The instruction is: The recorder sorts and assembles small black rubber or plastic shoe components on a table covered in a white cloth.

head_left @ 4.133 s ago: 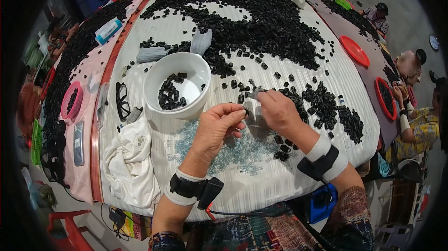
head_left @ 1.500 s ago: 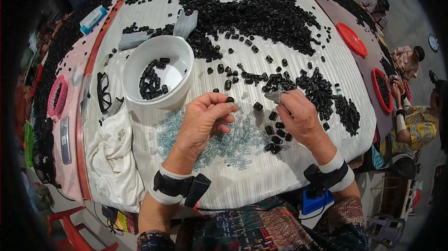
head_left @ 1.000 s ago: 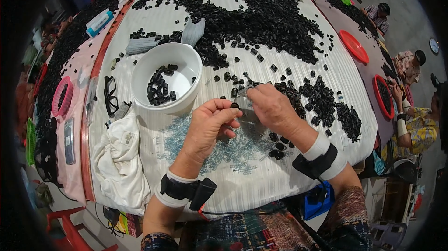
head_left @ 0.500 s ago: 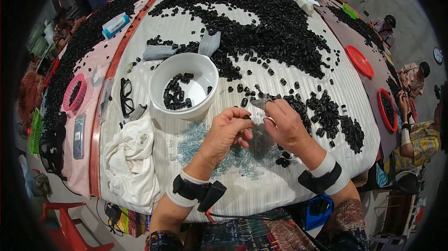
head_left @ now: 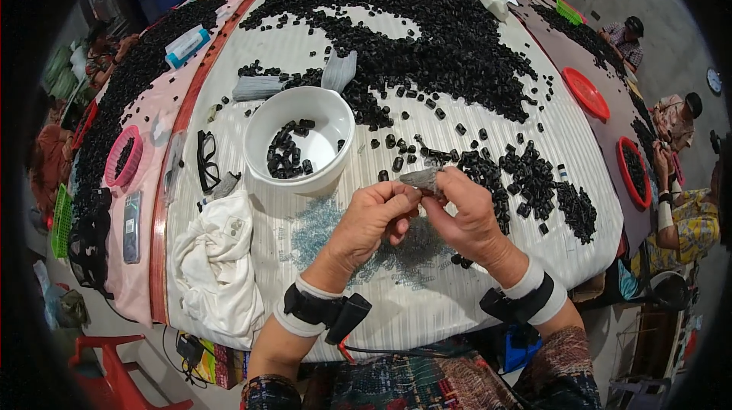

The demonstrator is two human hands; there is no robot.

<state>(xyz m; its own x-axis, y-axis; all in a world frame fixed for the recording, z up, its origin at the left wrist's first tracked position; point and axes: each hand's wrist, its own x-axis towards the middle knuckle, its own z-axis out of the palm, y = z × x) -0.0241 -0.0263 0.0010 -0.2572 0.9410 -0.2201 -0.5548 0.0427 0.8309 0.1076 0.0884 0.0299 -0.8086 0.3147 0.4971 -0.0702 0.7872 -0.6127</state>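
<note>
My left hand [head_left: 372, 221] is closed in a pinch around a small black plastic part, mostly hidden by the fingers. Touching its fingertips, my right hand [head_left: 467, 212] is also closed; what its thumb and finger hold cannot be made out. A grey cloth finger cover [head_left: 421, 179] sits on one right finger. Beneath and beside the hands lie small bluish metal springs [head_left: 316, 229] and a darker grey patch of tiny pieces [head_left: 425, 242]. Loose black parts [head_left: 530, 181] lie in clusters to the right. A white bowl [head_left: 341, 116] with several black parts stands beyond my left hand.
A large heap of black parts [head_left: 427, 59] covers the far table. Black glasses [head_left: 206, 160], a white cloth [head_left: 217, 265] and grey cloth pieces [head_left: 259, 88] lie at left. Red trays [head_left: 585, 94] and a pink basket [head_left: 114, 157] stand on side tables, where other people sit.
My hands have come together, with the right fingertips moving left to meet the left ones. The dark part seen in my left fingers is now mostly covered.
</note>
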